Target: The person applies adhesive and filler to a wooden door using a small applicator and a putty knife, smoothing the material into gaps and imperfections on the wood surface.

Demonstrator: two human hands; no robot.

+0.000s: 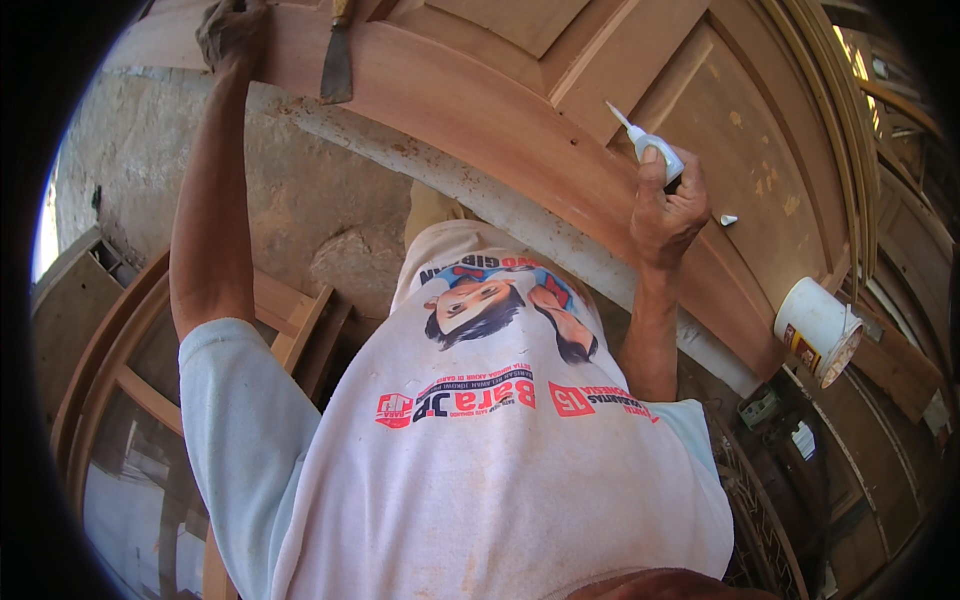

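My right hand [668, 215] grips a small white glue bottle [658, 150] whose long thin nozzle points up-left over a panelled wooden door [590, 90]. A small white piece [728, 219], perhaps a cap, lies beside my right hand on the door. My left hand [230, 35] is at the door's upper left, fingers curled; what they hold, if anything, I cannot make out. A scraper [336, 72] with a wooden handle lies on the door's rail near that hand.
A white bucket [812, 328] sits at the door's lower right. Framed wooden panels [130, 390] lean at the lower left, and more doors [900, 255] stand at the right. My legs are below the door, over a stained concrete floor [280, 180].
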